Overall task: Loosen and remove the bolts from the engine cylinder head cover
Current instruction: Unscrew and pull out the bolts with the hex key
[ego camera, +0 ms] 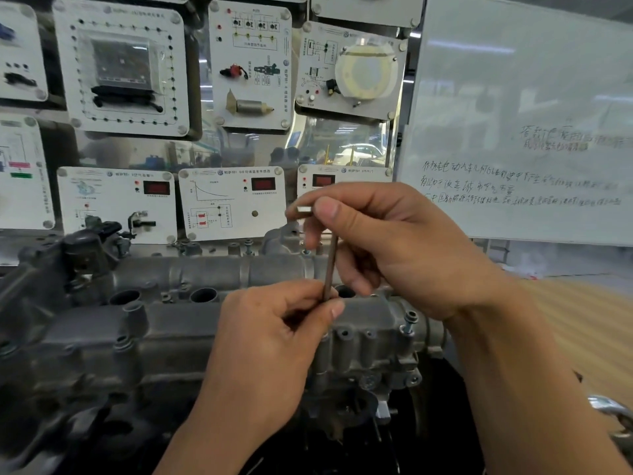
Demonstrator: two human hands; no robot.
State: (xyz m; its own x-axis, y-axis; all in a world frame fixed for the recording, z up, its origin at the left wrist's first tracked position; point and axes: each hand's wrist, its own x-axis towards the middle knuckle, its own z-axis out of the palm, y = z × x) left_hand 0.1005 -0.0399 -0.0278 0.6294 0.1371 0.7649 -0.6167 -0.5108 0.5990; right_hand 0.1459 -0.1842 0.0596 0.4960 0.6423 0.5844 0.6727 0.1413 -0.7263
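I am holding an L-shaped key [329,265] upright over the engine cylinder head cover [191,325] with both hands.

My right hand [394,248] is pinching the key's bent top, and my left hand [270,341] is pinching its lower shaft just above the cover. The cover is lying across the near middle: dull grey cast metal with dark round wells along its top. One bolt [409,321] is standing raised from its hole at the right end, and another bolt [249,247] is sticking up on the far edge. A whiteboard [513,97] is standing far right.
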